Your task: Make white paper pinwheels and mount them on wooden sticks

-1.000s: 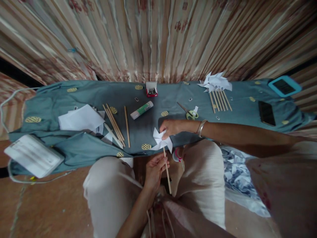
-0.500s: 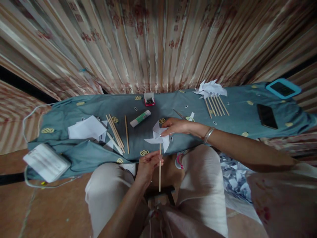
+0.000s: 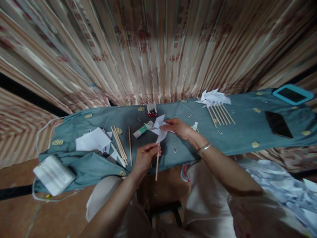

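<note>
Head cam: L hand [image 3: 146, 158] grips the wooden stick [image 3: 157, 168] betw. thumb & fingers, lower end poking out below. Paper pinwheel [image 3: 158, 128] sits at the stick's top, just beyond the L hand's fingertips. R hand [image 3: 179, 128] comes in from the R side, fingertips pinching the pinwheel nr its ctr, blades fanning out L of them, one overlapping the glue stick [image 3: 140, 132] in view.

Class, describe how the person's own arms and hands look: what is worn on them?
The left hand and right hand are ungloved, the forearms bare. A silvery bangle circles the right wrist; the left shows none. Pale fabric with faint reddish marks, apparently a sleeve, covers the upper right arm.
</note>
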The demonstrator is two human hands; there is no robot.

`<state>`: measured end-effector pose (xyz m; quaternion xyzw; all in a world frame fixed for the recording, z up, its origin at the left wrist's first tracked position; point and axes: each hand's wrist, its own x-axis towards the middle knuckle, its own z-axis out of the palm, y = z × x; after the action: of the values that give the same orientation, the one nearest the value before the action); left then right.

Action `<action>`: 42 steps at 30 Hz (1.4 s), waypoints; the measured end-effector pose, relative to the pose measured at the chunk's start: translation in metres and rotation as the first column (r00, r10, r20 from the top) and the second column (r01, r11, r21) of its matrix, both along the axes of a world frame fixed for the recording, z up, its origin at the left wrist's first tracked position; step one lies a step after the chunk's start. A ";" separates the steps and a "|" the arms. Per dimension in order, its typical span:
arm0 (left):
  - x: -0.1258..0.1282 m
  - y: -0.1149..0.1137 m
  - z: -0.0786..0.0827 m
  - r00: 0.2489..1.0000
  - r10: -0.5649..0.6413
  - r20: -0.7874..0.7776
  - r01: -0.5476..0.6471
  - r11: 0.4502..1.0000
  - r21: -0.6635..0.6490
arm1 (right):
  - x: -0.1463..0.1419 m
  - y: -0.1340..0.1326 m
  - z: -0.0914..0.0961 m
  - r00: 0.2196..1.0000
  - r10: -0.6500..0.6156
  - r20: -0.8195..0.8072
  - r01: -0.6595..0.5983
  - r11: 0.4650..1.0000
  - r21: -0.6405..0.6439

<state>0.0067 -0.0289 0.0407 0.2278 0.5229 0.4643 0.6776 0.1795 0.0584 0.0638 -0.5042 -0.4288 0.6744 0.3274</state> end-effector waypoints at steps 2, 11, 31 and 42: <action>0.003 0.008 0.000 1.000 0.001 -0.019 0.000 1.000 0.025 | 0.000 0.002 -0.005 0.995 -0.067 -0.076 0.067 0.998 0.000; 0.012 0.026 -0.019 0.996 -0.027 -0.087 0.038 0.992 0.122 | 0.000 0.000 -0.027 0.955 -0.205 -0.213 0.221 0.974 0.051; 0.012 0.043 -0.017 0.998 0.010 0.060 -0.010 1.000 0.004 | 0.018 0.010 -0.024 0.934 -0.305 -0.185 0.330 0.936 0.124; 0.011 0.046 -0.023 0.994 0.067 0.090 -0.069 0.997 0.024 | 0.010 0.007 -0.031 0.937 -0.270 -0.223 0.284 0.958 0.034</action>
<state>0.0180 0.0175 0.0172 0.1983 0.4932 0.5038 0.6809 0.1891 0.0649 0.0330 -0.4722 -0.3373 0.6579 0.4801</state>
